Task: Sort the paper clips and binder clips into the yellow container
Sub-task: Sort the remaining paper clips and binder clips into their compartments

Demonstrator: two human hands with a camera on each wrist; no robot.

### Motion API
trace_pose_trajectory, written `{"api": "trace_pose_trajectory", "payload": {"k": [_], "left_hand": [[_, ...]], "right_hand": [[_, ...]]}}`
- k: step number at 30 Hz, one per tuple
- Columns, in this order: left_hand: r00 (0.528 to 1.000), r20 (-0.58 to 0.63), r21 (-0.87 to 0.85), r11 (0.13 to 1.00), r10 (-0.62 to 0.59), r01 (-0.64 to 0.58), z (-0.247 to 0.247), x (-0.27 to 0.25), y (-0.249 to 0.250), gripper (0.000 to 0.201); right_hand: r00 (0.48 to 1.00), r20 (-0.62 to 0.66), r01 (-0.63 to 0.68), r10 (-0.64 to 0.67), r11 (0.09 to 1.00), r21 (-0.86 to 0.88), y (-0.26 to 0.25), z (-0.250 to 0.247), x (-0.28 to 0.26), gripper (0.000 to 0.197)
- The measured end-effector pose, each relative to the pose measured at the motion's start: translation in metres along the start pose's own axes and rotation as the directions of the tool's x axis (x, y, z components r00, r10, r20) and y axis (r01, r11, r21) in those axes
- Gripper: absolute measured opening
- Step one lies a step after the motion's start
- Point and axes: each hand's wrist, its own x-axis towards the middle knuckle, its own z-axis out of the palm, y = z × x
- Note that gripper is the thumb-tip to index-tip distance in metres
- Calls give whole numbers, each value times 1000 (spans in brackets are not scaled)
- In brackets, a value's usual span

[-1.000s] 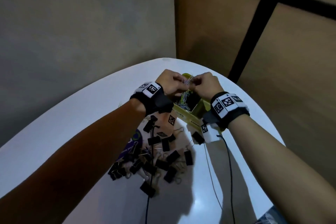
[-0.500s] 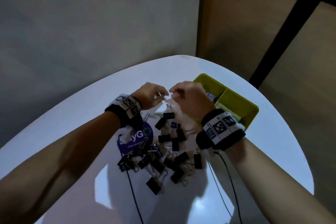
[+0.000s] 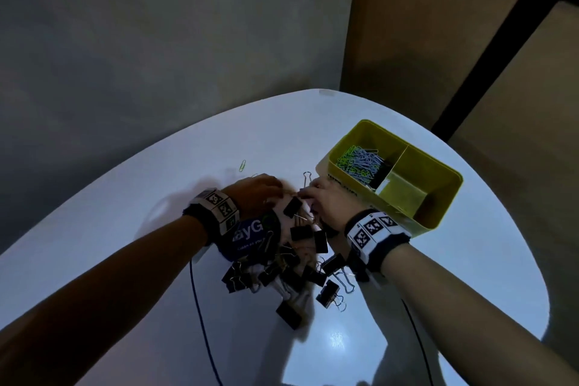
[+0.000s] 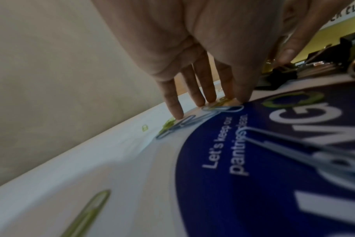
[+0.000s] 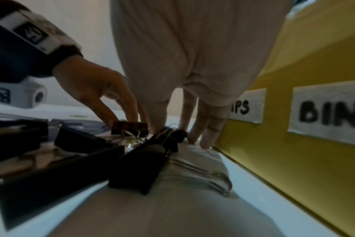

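From the head view, your left hand (image 3: 250, 194) and right hand (image 3: 329, 202) meet at the upper edge of the pile of black binder clips (image 3: 294, 263) in the middle of the frame. The yellow container (image 3: 435, 213) stands to the right of them on the white surface (image 3: 125, 229), with two compartments: the upper-left one holds a heap of paper clips (image 3: 360, 163), the lower-right one looks bare of clips. I count roughly fifteen binder clips left in the pile, though they overlap too much for a sure number. One green paper clip (image 3: 242, 165) lies apart at upper centre. A blue printed sheet (image 3: 247, 236) lies under the pile's left side.

In the left wrist view, your left hand's fingers (image 4: 173, 102) are straight, tips pressing on a cluster of about three or four paper clips (image 4: 192, 119) at the edge of the blue sheet. Another green one (image 4: 87, 213) lies at lower left. Slide them together before you lift, so none is left behind.

In the right wrist view, your right hand's fingers (image 5: 209, 126) reach straight down to the surface beside the container wall, touching one binder clip (image 5: 168, 136); I cannot tell whether they pinch it. Take it by its black body, not the wire handles, and drop it on the side labelled "BIN".
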Motion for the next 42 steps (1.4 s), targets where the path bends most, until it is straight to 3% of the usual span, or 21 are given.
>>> {"api": "trace_pose_trajectory", "payload": {"k": [2, 5, 7, 9, 10, 12, 18, 21, 25, 30, 35, 39, 42], "left_hand": [[996, -65, 101, 994, 59, -52, 4, -4, 3, 11], [995, -94, -1, 1000, -21, 22, 2, -11, 14, 24], [998, -66, 28, 1000, -6, 8, -1, -8, 29, 22], [986, 93, -23, 989, -140, 143, -12, 1, 44, 24], [958, 168, -51, 969, -232, 243, -16, 4, 48, 25], [920, 211, -104, 929, -329, 356, -18, 11, 50, 23], [903, 70, -97, 898, -425, 430, -20, 5, 45, 18], [931, 121, -8, 937, -344, 348, -17, 1, 38, 21], [973, 217, 8, 997, -82, 83, -5, -1, 41, 27], [980, 195, -62, 998, 30, -18, 0, -1, 59, 24], [973, 226, -16, 998, -54, 60, 2, -4, 63, 16], [986, 165, 21, 1000, -21, 18, 0, -7, 63, 12], [993, 104, -63, 997, -46, 52, -4, -15, 60, 11]], "right_hand": [[1000, -10, -6, 6, 1000, -17, 1, 1, 1, 46], [999, -13, 31, -32, 998, -59, -3, 3, 1, 52], [999, 27, 42, -39, 990, -138, -7, 3, 0, 54], [998, 62, 16, -4, 981, -196, -10, 3, 2, 48], [998, 64, 5, 9, 979, -205, -12, 4, 3, 44], [998, 62, -5, 18, 979, -202, -13, 4, 5, 39], [1000, -8, 13, -14, 997, -77, -6, 7, 2, 31], [999, -33, 32, -32, 999, -16, -1, 6, -1, 30], [998, -65, -6, 5, 1000, -16, 7, 9, -8, 30], [995, -70, -79, 77, 996, -29, 7, 8, -18, 23], [976, -67, -211, 205, 971, -108, 3, 13, -23, 32], [971, -82, -233, 224, 965, -121, 0, 15, -26, 34], [969, -97, -239, 228, 962, -131, -2, 17, -31, 38]]}}
